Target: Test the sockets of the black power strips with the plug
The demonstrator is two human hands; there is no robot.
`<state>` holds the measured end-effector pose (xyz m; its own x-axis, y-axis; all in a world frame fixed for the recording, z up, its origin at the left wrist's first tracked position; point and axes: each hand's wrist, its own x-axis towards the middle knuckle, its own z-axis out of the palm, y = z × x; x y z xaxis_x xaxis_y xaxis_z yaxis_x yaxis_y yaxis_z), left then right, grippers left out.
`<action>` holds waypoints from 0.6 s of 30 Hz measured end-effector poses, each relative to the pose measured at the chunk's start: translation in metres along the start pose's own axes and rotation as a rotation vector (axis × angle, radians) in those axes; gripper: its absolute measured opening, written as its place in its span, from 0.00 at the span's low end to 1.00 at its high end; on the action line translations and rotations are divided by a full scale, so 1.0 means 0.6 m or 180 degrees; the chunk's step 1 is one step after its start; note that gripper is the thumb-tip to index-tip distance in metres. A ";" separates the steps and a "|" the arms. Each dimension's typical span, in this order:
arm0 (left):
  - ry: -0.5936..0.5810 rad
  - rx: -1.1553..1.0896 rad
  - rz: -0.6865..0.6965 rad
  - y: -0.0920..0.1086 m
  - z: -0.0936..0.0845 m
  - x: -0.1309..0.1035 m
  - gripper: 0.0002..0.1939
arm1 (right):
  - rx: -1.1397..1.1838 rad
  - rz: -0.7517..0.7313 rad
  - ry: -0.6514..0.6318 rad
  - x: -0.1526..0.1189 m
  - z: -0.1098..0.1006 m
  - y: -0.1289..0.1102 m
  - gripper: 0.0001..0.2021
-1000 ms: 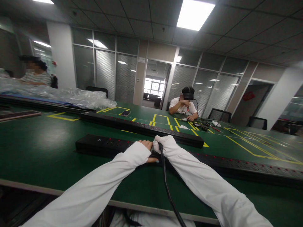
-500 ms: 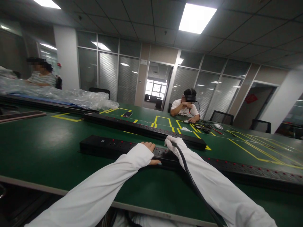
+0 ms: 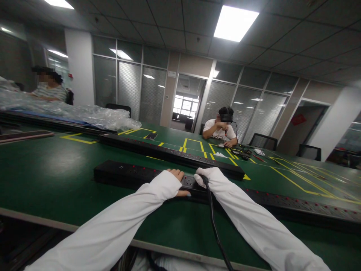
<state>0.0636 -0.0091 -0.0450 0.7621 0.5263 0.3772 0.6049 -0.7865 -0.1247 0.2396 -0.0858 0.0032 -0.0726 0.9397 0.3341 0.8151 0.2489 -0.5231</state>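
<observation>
A long black power strip [image 3: 115,174] with a row of sockets and small red lights lies across the table in front of me. My left hand [image 3: 178,175] is bare and clasps it near the middle, fingers over the far edge and thumb along the near side. Just to the right, my right hand [image 3: 202,176], in a white glove, is closed round the plug end of a black power cable [image 3: 213,224], right at the sockets. The glove hides the plug, so I cannot tell how deep it sits. From there the cable hangs down past the table's front edge.
Beyond lies a second black power strip [image 3: 169,155], roughly parallel. Clear plastic wrap [image 3: 93,116] is heaped at the left, and a phone [image 3: 151,136] rests farther back. Across the green table [image 3: 64,188], a person [image 3: 221,130] sits near loose cables; another person [image 3: 52,90] is far left.
My right hand has shifted slightly left and down at the strip, and the cable now hangs straighter and clear of my right sleeve. The left hand keeps its place on the strip.
</observation>
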 end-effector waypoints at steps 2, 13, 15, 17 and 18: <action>-0.0018 0.0014 -0.0011 0.000 0.001 0.001 0.37 | -0.0313 -0.0181 -0.0084 -0.005 0.000 -0.001 0.15; -0.0023 -0.0064 -0.0061 0.007 -0.009 -0.003 0.36 | -0.1414 -0.0647 -0.0379 -0.010 0.001 -0.001 0.13; 0.0061 -0.0063 -0.0078 0.009 -0.009 -0.005 0.35 | -0.1528 -0.0691 -0.0405 -0.005 -0.001 -0.001 0.11; 0.0120 -0.0066 -0.0095 0.010 -0.009 -0.005 0.35 | -0.1650 -0.0754 -0.0426 -0.001 -0.004 -0.002 0.10; 0.0128 -0.0071 -0.0101 0.010 -0.009 -0.005 0.35 | -0.1699 -0.0786 -0.0432 -0.001 -0.005 -0.002 0.10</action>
<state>0.0637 -0.0174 -0.0419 0.7324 0.5381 0.4172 0.6229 -0.7769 -0.0917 0.2403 -0.0872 0.0060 -0.3404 0.8994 0.2741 0.9382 0.3445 0.0347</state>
